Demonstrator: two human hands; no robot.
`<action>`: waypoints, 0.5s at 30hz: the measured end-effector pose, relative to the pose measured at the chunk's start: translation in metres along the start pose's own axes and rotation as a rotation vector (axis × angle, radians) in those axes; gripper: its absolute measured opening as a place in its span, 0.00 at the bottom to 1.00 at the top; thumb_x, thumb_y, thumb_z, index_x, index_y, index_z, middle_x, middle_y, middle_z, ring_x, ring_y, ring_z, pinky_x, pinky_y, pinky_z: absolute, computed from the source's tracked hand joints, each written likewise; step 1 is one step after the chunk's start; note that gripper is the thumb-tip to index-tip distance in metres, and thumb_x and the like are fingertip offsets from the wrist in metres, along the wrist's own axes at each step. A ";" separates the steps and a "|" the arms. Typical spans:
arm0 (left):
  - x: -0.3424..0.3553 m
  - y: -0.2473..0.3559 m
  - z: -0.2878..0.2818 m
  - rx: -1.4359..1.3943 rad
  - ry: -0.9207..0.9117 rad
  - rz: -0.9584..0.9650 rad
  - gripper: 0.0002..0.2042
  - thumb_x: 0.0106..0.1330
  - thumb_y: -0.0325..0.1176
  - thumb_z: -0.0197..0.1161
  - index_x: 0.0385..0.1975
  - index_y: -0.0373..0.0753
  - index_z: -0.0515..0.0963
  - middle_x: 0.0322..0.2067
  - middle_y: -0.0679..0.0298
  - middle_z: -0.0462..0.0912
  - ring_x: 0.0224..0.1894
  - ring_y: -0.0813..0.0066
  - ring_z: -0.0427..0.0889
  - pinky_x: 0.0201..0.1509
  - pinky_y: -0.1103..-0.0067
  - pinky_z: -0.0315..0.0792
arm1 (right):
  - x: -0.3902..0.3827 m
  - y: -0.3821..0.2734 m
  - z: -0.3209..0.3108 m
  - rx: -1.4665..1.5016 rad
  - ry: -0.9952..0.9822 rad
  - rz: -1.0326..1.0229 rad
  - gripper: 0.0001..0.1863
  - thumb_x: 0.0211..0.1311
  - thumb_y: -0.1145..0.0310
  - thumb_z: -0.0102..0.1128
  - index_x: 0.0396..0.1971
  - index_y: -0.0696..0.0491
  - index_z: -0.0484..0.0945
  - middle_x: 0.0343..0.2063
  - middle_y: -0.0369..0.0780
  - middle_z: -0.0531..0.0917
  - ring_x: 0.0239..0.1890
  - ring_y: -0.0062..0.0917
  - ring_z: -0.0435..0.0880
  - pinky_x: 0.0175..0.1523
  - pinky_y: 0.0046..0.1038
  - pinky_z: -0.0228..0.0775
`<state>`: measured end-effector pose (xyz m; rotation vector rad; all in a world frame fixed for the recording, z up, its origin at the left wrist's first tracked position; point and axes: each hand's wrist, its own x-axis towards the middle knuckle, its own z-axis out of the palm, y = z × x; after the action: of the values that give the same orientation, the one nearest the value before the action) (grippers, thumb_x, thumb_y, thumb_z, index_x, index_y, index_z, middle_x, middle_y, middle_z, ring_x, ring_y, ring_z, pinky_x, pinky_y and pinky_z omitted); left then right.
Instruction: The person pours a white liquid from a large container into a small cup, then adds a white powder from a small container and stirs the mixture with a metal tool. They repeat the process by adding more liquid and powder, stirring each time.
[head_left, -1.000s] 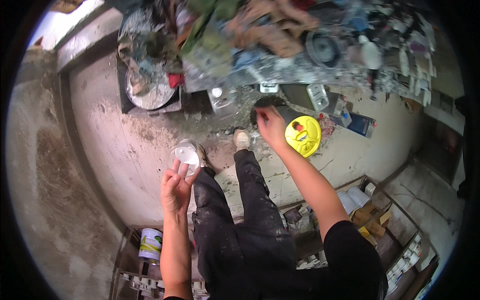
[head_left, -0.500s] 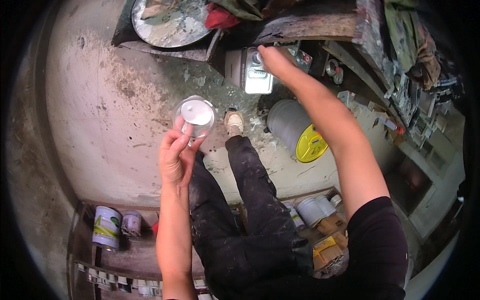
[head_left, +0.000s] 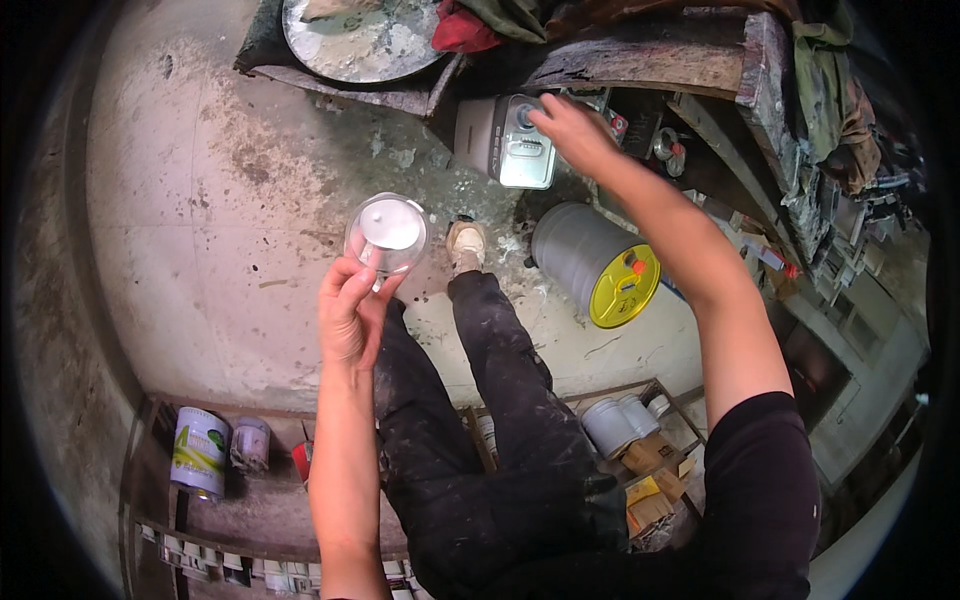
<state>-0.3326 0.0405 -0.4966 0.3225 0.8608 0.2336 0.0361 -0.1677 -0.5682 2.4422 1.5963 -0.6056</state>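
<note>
Clear plastic forms the cup [head_left: 388, 228], white showing within its round rim, held out over the floor [head_left: 200, 270]. At its seven o'clock the left hand [head_left: 348, 315] has hold of it, thumb and fingers curled against its side. Toward two o'clock stands a silver can [head_left: 525, 155]; the right hand [head_left: 572, 130] reaches it with fingers bent at the round cap [head_left: 524, 117], though I cannot tell whether they grip. Beyond, at one o'clock, runs the bench's worn wooden edge [head_left: 640, 62]. At the can's five o'clock is a grey drum [head_left: 575, 248] with a yellow lid [head_left: 612, 295]. From the cup's nine o'clock, floor spreads broadly to the wall [head_left: 50, 250]; a shelf [head_left: 255, 500] borders it at seven.
</note>
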 end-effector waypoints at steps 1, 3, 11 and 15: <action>0.001 0.001 0.000 0.004 0.006 0.000 0.04 0.66 0.28 0.69 0.33 0.41 0.79 0.76 0.47 0.60 0.78 0.44 0.59 0.74 0.38 0.63 | -0.013 0.000 0.005 0.086 -0.027 0.144 0.22 0.63 0.57 0.68 0.53 0.50 0.76 0.48 0.46 0.85 0.50 0.47 0.86 0.52 0.47 0.79; 0.002 0.002 0.001 -0.008 0.013 -0.018 0.04 0.67 0.26 0.68 0.32 0.40 0.79 0.76 0.48 0.60 0.78 0.47 0.60 0.72 0.42 0.66 | -0.029 -0.008 0.021 0.228 -0.097 0.482 0.28 0.61 0.52 0.70 0.58 0.49 0.76 0.52 0.44 0.84 0.52 0.46 0.85 0.53 0.45 0.80; 0.018 0.000 0.007 -0.001 0.037 -0.035 0.04 0.69 0.24 0.66 0.33 0.40 0.78 0.74 0.51 0.65 0.74 0.58 0.69 0.68 0.52 0.75 | 0.000 -0.106 0.090 0.502 0.186 1.063 0.63 0.51 0.42 0.75 0.79 0.51 0.45 0.65 0.63 0.63 0.67 0.62 0.67 0.69 0.53 0.64; 0.034 -0.006 0.007 0.053 -0.018 -0.022 0.03 0.68 0.25 0.67 0.35 0.39 0.78 0.76 0.46 0.59 0.78 0.44 0.59 0.74 0.38 0.64 | 0.008 -0.106 0.074 0.473 0.149 1.159 0.66 0.42 0.46 0.80 0.80 0.41 0.48 0.62 0.60 0.66 0.63 0.60 0.70 0.68 0.52 0.66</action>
<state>-0.3053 0.0449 -0.5179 0.3635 0.8537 0.1874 -0.0754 -0.1425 -0.6296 3.1699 -0.1631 -0.5846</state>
